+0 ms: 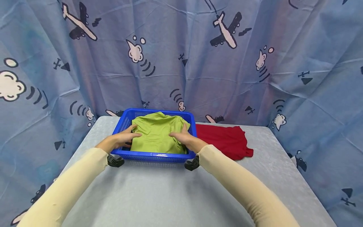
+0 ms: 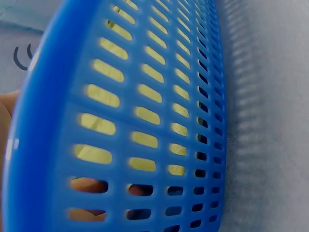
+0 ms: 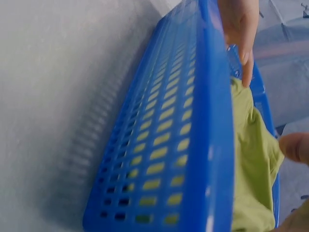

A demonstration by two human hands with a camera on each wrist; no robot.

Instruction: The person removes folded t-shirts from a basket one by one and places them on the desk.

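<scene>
A lime-green piece of clothing [image 1: 154,135] lies bunched inside a blue plastic basket [image 1: 158,155] with slotted walls. At its left side my left hand [image 1: 123,137] reaches over the rim, the thumb above the fabric. In the right wrist view, the left hand's extended fingers [image 3: 246,58] point down at the cloth's edge. My right hand [image 1: 184,137] is at the cloth's right side, thumb toward the middle and index finger pointing away. Its other fingers are largely hidden. Through the slots in the left wrist view, green fabric [image 2: 104,95] shows.
A red garment [image 1: 224,142] lies flat on the grey table [image 1: 153,192], right beside the basket. Behind the table hangs a blue curtain [image 1: 164,69] with airplane prints. A dark wrist device [image 1: 193,164] sits under each wrist, close to the basket's front wall.
</scene>
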